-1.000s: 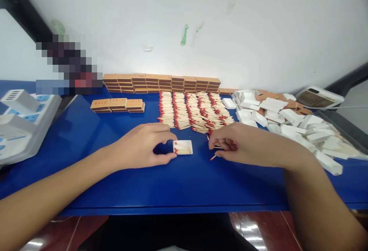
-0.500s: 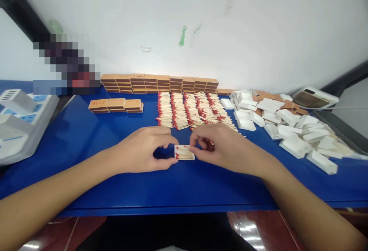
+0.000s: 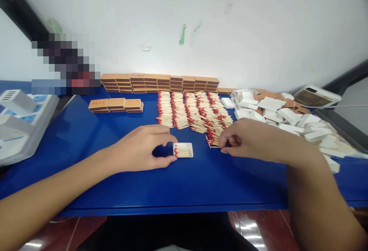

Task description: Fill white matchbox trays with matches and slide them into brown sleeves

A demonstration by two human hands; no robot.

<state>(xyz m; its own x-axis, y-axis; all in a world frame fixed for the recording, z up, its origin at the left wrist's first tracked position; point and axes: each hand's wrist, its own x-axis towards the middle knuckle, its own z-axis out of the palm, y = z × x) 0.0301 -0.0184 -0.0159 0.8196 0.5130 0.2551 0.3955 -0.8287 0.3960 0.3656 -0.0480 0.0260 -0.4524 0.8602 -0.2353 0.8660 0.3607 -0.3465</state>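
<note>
Across the blue desk (image 3: 184, 189), the rows of matches (image 3: 180, 111) now have the right hand (image 3: 248, 140) at their near edge; whether it grips anything, I cannot tell. The left hand (image 3: 145, 148) stays clamped on the left end of the white tray (image 3: 187, 145), where the right hand was 0.5 s ago, with red-headed matchsticks (image 3: 184, 153) inside

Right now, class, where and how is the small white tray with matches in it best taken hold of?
Take the white tray by its left end, from the left, probably pinching its near and far walls. It lies flat, open side up, with matches inside, so a sideways grip should leave the opening free. The left hand has thumb and finger at that end.
</note>
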